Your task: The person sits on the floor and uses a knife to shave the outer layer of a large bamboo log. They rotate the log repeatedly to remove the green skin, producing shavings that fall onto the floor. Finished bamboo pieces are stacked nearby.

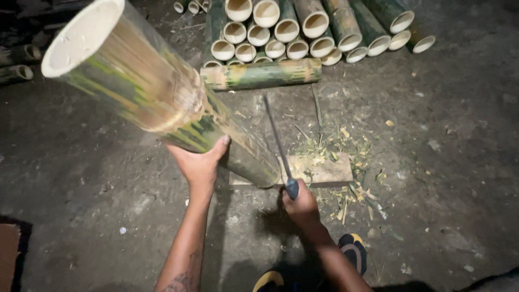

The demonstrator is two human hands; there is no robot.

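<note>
Fingers, left: my left hand [199,162] is spread wide, palm pressed up against the underside of the bamboo pole [157,92], thumb lying along its flank. It cups the culm but does not close round it; the pole is too thick for that.

Fingers, right: my right hand [300,205] is curled tight round the dark handle of the long blade [278,143], knuckles up, no gap showing between fingers and grip.

Blade: it rises from my fist, its thin edge slanting up and away, just beside the pole's lower end and apart from it.

Pole: green, streaked with yellow, tilted steeply; the hollow cut mouth is up near my head at upper left, and the foot rests on the wooden block [319,170]. I judge the slant and the propping palm keep it steady on the block, so the foot is within reach of the blade.

Block: flat and pale, on the dirt floor [448,178], with green shavings and splinters [346,162] strewn over and around it.

Stack: cut bamboo lengths [292,32] piled beyond, open ends facing me, one length lying crosswise in front.

Feet: my sandal [354,251], dark with a yellow rim, shows below my right wrist.
</note>
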